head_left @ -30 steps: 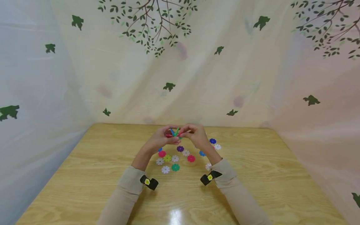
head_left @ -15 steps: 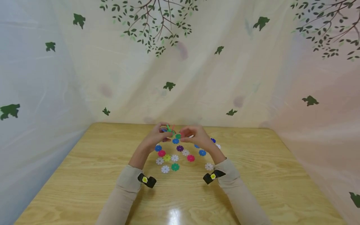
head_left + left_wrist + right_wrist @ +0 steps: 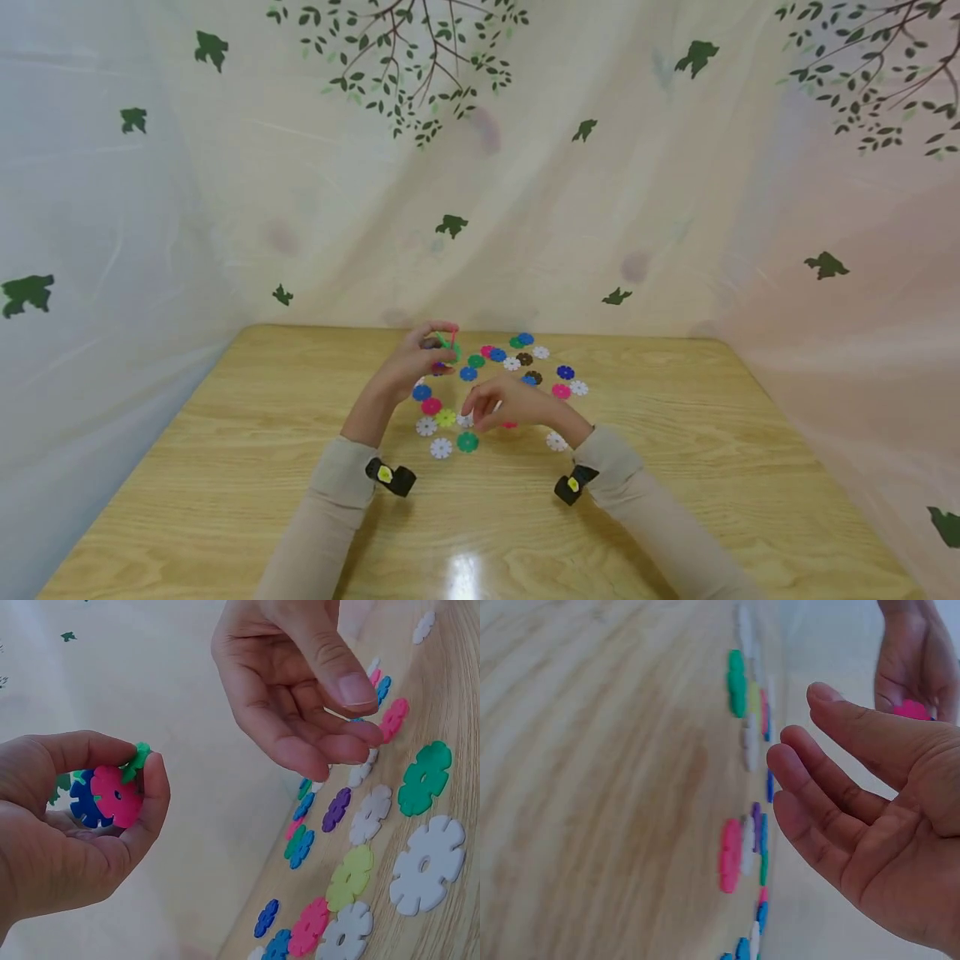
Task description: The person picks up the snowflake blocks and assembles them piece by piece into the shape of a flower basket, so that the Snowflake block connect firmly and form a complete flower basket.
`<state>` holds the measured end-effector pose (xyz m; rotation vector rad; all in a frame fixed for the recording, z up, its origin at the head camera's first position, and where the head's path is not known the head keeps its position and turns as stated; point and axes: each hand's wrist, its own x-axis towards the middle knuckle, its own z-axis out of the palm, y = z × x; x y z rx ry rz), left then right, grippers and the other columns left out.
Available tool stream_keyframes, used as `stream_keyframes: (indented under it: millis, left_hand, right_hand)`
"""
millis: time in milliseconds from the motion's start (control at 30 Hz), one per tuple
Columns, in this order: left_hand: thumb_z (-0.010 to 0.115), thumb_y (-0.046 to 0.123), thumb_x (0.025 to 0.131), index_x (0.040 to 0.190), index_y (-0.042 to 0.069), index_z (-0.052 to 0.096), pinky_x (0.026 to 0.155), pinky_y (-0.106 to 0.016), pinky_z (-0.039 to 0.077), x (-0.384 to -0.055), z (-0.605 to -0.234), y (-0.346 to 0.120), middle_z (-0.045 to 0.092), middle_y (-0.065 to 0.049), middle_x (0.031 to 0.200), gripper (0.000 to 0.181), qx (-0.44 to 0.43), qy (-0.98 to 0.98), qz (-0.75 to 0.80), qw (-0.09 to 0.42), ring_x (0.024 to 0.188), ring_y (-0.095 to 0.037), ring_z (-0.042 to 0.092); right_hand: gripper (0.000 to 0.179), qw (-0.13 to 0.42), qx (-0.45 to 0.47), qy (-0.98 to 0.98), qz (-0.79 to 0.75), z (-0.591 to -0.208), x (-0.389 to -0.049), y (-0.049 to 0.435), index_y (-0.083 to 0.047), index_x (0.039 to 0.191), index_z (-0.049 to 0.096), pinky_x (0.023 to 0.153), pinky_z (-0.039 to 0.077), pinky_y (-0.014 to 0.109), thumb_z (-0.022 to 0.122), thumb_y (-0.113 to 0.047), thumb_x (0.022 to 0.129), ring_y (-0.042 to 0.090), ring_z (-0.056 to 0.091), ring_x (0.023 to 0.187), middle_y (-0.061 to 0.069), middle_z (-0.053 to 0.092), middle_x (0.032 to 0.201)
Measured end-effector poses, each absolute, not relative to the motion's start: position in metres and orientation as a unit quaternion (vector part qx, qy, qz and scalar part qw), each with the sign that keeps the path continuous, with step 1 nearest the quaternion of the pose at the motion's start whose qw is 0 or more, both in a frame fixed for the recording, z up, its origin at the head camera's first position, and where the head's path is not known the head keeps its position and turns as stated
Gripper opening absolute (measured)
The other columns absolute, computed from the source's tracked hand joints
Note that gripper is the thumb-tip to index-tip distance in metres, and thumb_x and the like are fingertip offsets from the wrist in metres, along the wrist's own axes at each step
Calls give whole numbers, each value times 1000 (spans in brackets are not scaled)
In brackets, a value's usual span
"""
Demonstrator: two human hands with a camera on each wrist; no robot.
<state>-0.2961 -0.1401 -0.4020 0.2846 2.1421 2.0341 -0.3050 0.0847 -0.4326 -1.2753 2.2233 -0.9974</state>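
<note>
Left hand (image 3: 408,365) raised over the far half of the wood-look table (image 3: 675,500), thumb and fingers pinching a cluster of joined flower-shaped discs; left wrist view shows its blue disc (image 3: 88,799), pink disc (image 3: 118,796) and small-looking green disc (image 3: 136,761), the green one at the fingertips. Loose flower discs lie spread flat on the table: by the left wrist, a white disc (image 3: 426,427), then a white disc (image 3: 441,448) nearer the person, lime-yellow disc (image 3: 446,418), teal-green disc (image 3: 467,442). Right hand (image 3: 517,402) is above the middle of the spread, fingers loosely bent, thumb apart from fingertips, partly covering discs below. Farther right, a hot-pink disc (image 3: 561,391), navy disc (image 3: 566,372) and white disc (image 3: 579,388) sit close together.
</note>
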Motion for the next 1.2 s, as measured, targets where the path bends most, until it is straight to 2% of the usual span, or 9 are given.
stream_keyframes:
  millis: [100, 267, 400, 600, 767, 900, 1067, 1200]
  left_hand:
    - [59, -3, 98, 142, 3, 49, 103, -52, 53, -298, -404, -142, 54, 0, 87, 46, 97, 714, 686, 99, 90, -17, 62]
    - [59, -4, 97, 142, 2, 49, 108, -58, 47, -302, -408, -146, 52, 1, 85, 46, 95, 707, 690, 121, 90, -17, 62]
    - [60, -3, 97, 142, 2, 49, 109, -56, 48, -304, -410, -150, 55, 0, 87, 46, 102, 711, 684, 128, 88, -14, 63]
    - [57, -1, 99, 146, -1, 44, 113, -61, 41, -306, -410, -151, 56, -1, 92, 49, 103, 710, 684, 133, 94, -18, 63]
    - [57, -2, 99, 145, 1, 47, 108, -55, 49, -306, -407, -151, 55, 0, 89, 47, 104, 711, 683, 130, 90, -15, 64]
    - [56, -1, 100, 147, 0, 44, 105, -49, 52, -308, -404, -152, 57, -1, 94, 49, 114, 713, 681, 125, 90, -13, 63]
    - [55, -1, 100, 148, -2, 41, 105, -48, 52, -311, -402, -152, 57, -2, 97, 50, 115, 713, 681, 119, 93, -15, 62]
    - [57, 0, 100, 146, 1, 46, 100, -41, 56, -313, -399, -149, 57, -3, 97, 48, 120, 718, 677, 110, 94, -16, 62]
  right_hand:
    - [22, 204, -459, 799, -331, -438, -302, 81, 3, 112, 72, 77, 56, 21, 75, -3, 91, 6, 66, 79, 15, 73, 92]
    - [25, 217, -449, 813, -300, -443, -295, 74, -1, 112, 74, 64, 48, 17, 79, -4, 87, 3, 55, 68, 9, 68, 81]
    - [24, 217, -445, 820, -289, -442, -292, 71, -2, 108, 75, 62, 46, 16, 80, -3, 85, 4, 50, 65, 7, 66, 77]
    - [18, 219, -420, 828, -301, -442, -293, 73, -2, 98, 72, 66, 47, 17, 83, -2, 83, 5, 52, 71, 8, 66, 84]
    - [18, 220, -401, 830, -318, -442, -295, 77, -3, 96, 69, 72, 51, 20, 80, 3, 83, 8, 58, 79, 5, 67, 90]
    - [12, 201, -403, 831, -328, -439, -301, 84, -4, 94, 69, 76, 54, 21, 76, 3, 87, 9, 61, 82, 7, 68, 91]
    - [10, 149, -391, 839, -349, -431, -311, 92, -1, 99, 71, 77, 55, 23, 74, 1, 90, 9, 62, 83, 10, 70, 93]
    - [15, 101, -358, 845, -383, -418, -317, 97, 2, 105, 72, 76, 57, 29, 74, -2, 91, 15, 65, 85, 13, 72, 96]
